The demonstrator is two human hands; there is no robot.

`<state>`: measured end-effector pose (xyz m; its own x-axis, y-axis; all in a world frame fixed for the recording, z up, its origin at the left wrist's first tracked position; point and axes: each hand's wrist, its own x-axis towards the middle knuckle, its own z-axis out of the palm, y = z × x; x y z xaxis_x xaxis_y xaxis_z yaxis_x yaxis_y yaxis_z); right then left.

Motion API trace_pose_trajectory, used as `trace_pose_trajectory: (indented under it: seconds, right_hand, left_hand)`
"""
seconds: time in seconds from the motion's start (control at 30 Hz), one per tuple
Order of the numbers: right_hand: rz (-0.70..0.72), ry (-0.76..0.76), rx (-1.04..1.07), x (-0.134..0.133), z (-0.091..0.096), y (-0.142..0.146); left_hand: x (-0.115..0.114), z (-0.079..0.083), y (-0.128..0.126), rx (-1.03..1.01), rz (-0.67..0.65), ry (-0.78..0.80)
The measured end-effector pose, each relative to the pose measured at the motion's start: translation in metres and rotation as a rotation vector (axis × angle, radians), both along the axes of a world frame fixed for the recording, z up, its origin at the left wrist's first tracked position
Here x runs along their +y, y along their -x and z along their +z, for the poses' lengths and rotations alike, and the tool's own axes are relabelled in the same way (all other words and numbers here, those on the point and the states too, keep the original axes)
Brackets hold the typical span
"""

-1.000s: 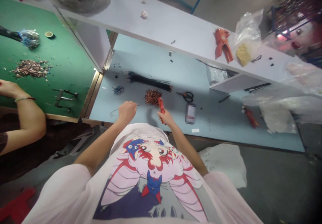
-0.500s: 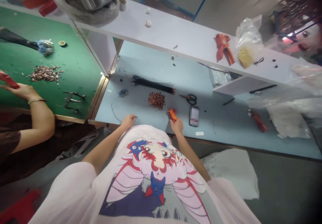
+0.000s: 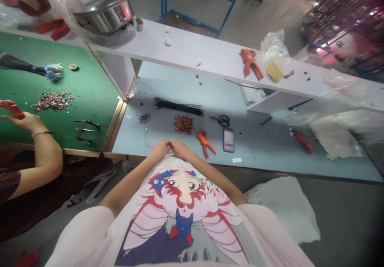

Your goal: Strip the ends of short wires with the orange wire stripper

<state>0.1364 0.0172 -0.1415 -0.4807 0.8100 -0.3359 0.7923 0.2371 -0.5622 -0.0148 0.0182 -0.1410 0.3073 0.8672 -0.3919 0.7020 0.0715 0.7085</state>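
Observation:
My left hand [image 3: 162, 148] is closed on a thin dark wire [image 3: 146, 139], whose tail curls out to the left across the blue table. Fingertips of my right hand [image 3: 179, 150] meet those of the left, pinched together at the wire's end; the exact grip is partly hidden. Just right of my hands lies an orange wire stripper [image 3: 205, 143], its handles spread. Beyond them is a pile of small copper-coloured pieces [image 3: 183, 124]. A bundle of black wires [image 3: 177, 105] lies behind that pile, and a small heap of blue bits [image 3: 144, 117] sits to the left.
Scissors [image 3: 222, 120] and a phone [image 3: 229, 140] lie to the right. A shelf [image 3: 210, 53] runs along the back, bearing another orange tool [image 3: 251, 63]. At the green table on the left, a co-worker's hand [image 3: 31, 122] holds a red tool.
My right hand has let go of the orange wire stripper, now lying on the table, and moved left to meet my left hand. The view has shifted slightly.

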Motion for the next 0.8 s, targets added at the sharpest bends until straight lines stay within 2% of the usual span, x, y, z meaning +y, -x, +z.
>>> trace_pose_trajectory:
  seconds: [0.17, 0.33, 0.53, 0.63, 0.73, 0.8]
  right_hand:
    - [-0.005, 0.072, -0.093, -0.003, -0.003, -0.010]
    - [-0.077, 0.129, -0.211, 0.002, -0.004, -0.033]
    - [-0.147, 0.152, -0.358, 0.006, -0.002, -0.070]
    - [-0.148, 0.144, -0.380, 0.002, -0.002, -0.079]
    - [-0.131, 0.126, -0.359, -0.001, -0.003, -0.074]
    - [-0.118, 0.111, -0.322, -0.002, -0.004, -0.063]
  left_hand:
    - [-0.007, -0.002, 0.013, 0.036, -0.086, -0.005]
    - [-0.013, -0.006, 0.048, 0.065, -0.132, 0.044]
    - [-0.024, -0.014, 0.105, 0.249, -0.001, 0.095]
    - [-0.032, -0.013, 0.127, 0.303, 0.044, 0.132]
    - [-0.036, -0.005, 0.132, 0.311, 0.058, 0.089]
    - [-0.034, 0.002, 0.121, 0.295, 0.073, 0.027]
